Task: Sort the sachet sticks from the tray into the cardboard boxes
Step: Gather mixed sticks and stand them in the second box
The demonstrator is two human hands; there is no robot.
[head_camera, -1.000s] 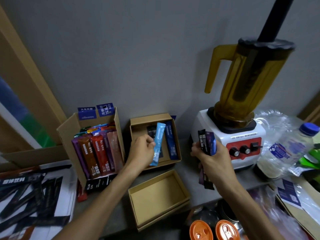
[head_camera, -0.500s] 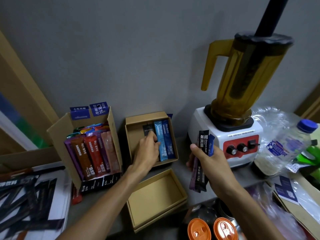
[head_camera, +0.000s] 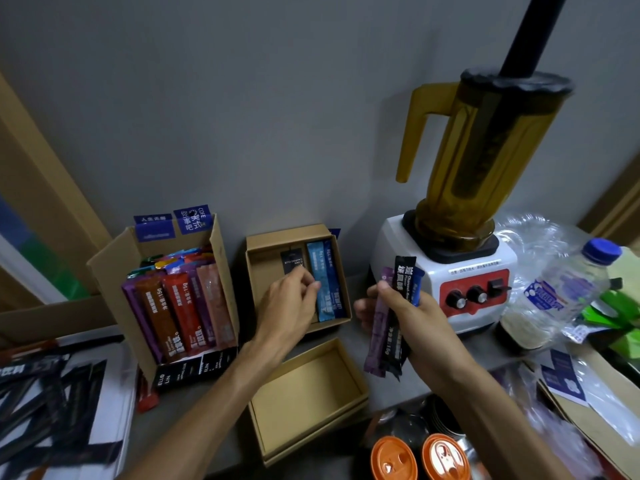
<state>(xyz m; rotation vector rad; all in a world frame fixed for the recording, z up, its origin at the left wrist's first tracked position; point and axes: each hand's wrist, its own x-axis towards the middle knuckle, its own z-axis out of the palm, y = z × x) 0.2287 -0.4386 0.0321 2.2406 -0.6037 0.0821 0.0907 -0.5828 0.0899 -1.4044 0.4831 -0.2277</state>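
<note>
Three sachet sticks (purple, black, blue) bunched in the right hand, fingers and thumb wrapped round the middle of the bundle. Long axis near upright, tops leaning a little to the right, lower ends hanging above the counter, just in front of the blender. Left hand over the small back box, fingers curled, tips at the near half of the light-blue stick; pinching it or only touching it, cannot tell. In that box, three sticks flat and side by side toward the right wall: black stick, partly hidden under the hand, then the light-blue one, then a dark-blue stick, all with long axes running from near wall to far wall. Near box just in front, bare cardboard floor showing, one corner crossed by the left forearm. Large box at left, packed with sticks on end and leaning back: purple, brown, red and pink in the front row, more colours behind. Further left, a white tray with black sticks strewn criss-cross, blurred. One red stick on the counter between tray and large box. Behind the bundle, the blender's white base with red panel and amber jug, close to the right hand. To its right, a water bottle among crumpled clear plastic. Two orange lids at the bottom edge.
</note>
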